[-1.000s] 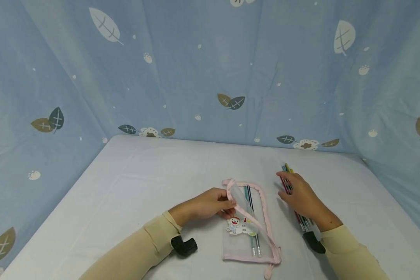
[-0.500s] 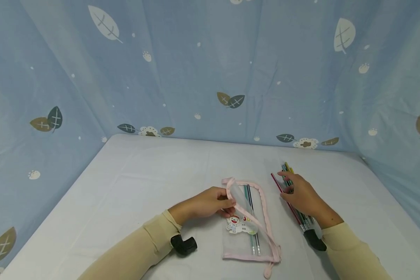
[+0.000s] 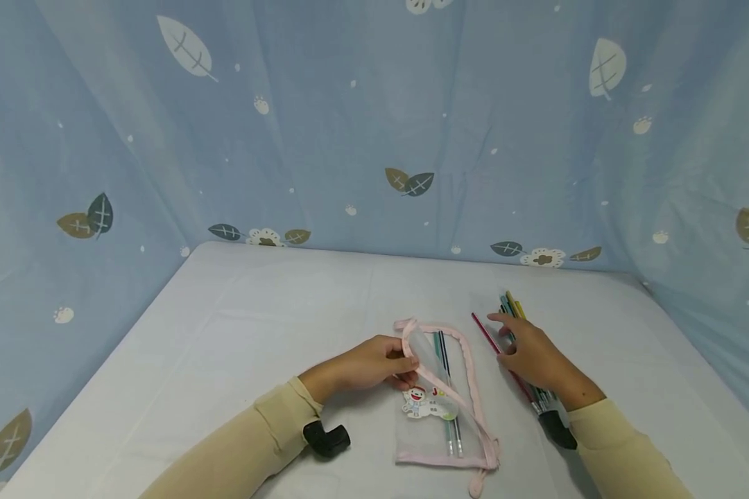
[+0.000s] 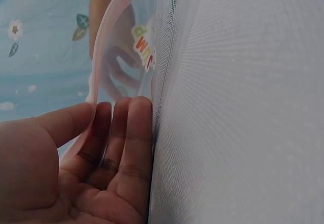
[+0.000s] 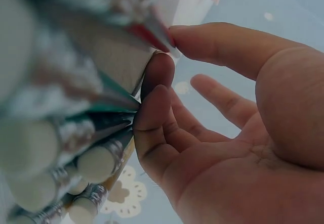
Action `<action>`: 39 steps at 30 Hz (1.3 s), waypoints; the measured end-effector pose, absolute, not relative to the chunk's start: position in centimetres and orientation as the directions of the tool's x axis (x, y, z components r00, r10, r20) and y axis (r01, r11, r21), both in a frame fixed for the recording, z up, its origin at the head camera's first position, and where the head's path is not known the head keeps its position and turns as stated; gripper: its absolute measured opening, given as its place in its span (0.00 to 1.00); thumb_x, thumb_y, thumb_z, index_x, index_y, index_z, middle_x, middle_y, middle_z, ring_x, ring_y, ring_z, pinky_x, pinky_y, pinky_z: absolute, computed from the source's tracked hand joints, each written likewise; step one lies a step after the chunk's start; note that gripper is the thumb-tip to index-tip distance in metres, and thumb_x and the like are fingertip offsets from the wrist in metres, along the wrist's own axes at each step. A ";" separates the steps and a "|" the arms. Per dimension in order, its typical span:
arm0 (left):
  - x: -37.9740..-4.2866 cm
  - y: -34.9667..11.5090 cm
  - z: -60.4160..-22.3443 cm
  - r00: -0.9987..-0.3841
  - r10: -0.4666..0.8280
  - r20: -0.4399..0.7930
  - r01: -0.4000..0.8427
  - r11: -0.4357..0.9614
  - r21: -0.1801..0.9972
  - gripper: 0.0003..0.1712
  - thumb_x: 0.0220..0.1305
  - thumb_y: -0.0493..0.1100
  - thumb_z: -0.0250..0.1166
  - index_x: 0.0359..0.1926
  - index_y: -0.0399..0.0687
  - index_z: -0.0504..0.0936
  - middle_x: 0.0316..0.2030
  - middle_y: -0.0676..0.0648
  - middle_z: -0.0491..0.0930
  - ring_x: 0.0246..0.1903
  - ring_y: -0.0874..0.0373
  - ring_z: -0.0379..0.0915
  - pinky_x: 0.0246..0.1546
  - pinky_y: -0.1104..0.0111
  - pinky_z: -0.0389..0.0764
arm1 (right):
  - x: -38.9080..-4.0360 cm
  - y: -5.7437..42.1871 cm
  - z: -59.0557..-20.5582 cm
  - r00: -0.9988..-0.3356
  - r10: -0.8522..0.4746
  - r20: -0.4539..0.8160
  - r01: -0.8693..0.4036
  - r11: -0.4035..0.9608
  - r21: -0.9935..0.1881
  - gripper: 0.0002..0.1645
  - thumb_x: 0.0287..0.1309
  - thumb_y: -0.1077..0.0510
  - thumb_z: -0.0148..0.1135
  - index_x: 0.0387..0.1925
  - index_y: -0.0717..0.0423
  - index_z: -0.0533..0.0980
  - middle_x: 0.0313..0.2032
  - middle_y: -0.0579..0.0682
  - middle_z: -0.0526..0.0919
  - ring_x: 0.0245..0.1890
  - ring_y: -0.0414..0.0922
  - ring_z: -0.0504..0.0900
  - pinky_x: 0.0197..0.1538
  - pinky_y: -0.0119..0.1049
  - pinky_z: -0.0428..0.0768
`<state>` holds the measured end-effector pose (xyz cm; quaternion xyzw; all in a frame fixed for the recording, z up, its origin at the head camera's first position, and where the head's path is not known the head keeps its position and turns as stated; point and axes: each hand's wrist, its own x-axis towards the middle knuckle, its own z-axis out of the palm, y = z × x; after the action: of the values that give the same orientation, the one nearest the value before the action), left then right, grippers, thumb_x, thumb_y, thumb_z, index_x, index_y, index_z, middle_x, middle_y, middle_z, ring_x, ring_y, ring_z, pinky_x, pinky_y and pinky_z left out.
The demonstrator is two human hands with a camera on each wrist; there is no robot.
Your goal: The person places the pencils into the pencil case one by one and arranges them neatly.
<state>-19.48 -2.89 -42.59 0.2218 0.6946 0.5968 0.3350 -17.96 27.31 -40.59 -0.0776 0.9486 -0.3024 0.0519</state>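
My left hand (image 3: pixel 374 364) pinches the pink-trimmed edge of a clear mesh pencil case (image 3: pixel 418 440) between thumb and fingers, lifting its flap open. Two pencils (image 3: pixel 444 357), one teal and one dark striped, lie inside. In the left wrist view, the pink edge (image 4: pixel 101 44) runs between thumb and forefinger. Over to the right, my right hand (image 3: pixel 533 357) pinches a red pencil (image 3: pixel 485 333) between thumb and fingertips; its far end angles away from a pile of pencils (image 3: pixel 510 303). White erasers (image 5: pixel 96 163) on several of these face the right wrist camera.
Black wrist cameras sit on the left (image 3: pixel 326 440) and right (image 3: pixel 557 430) wrists, close to the white table (image 3: pixel 274 298). A blue leaf-print curtain (image 3: pixel 324 138) encloses the back and sides. The case's pink pull tab (image 3: pixel 476 483) hangs toward the near edge.
The red pencil's far end has swung left, out of the pile, with my right hand's fingers now between it and the other pencils. My left hand keeps holding the case edge.
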 end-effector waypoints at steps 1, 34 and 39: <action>-19.5 -2.9 -42.6 -0.678 0.706 -0.202 -0.094 0.190 0.977 0.12 0.75 0.39 0.57 0.44 0.31 0.79 0.36 0.44 0.82 0.36 0.59 0.82 0.43 0.67 0.89 | -18.0 27.3 -40.5 -0.983 -0.179 -0.050 -0.118 0.804 -0.583 0.42 0.54 0.72 0.64 0.71 0.62 0.62 0.54 0.68 0.75 0.33 0.46 0.78 0.30 0.34 0.84; -19.5 -2.9 -42.8 -0.676 0.711 -0.192 -0.080 0.189 0.979 0.12 0.75 0.39 0.56 0.44 0.31 0.79 0.35 0.44 0.82 0.35 0.60 0.81 0.43 0.68 0.89 | -17.4 26.8 -39.1 -0.957 -0.168 0.236 -0.280 0.740 -0.611 0.47 0.60 0.71 0.57 0.77 0.54 0.51 0.38 0.53 0.82 0.34 0.41 0.79 0.33 0.30 0.77; -19.5 -2.9 -42.8 -0.677 0.710 -0.194 -0.082 0.188 0.979 0.12 0.75 0.39 0.56 0.44 0.31 0.78 0.35 0.44 0.82 0.36 0.60 0.81 0.43 0.68 0.89 | -17.4 26.7 -39.0 -0.957 -0.164 0.238 -0.281 0.718 -0.636 0.48 0.60 0.71 0.58 0.77 0.52 0.50 0.38 0.53 0.82 0.35 0.39 0.79 0.36 0.29 0.80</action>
<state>-19.50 -2.91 -42.81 0.2258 0.6954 0.5956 0.3326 -17.38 26.69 -39.03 -0.1206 0.9232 -0.3554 -0.0826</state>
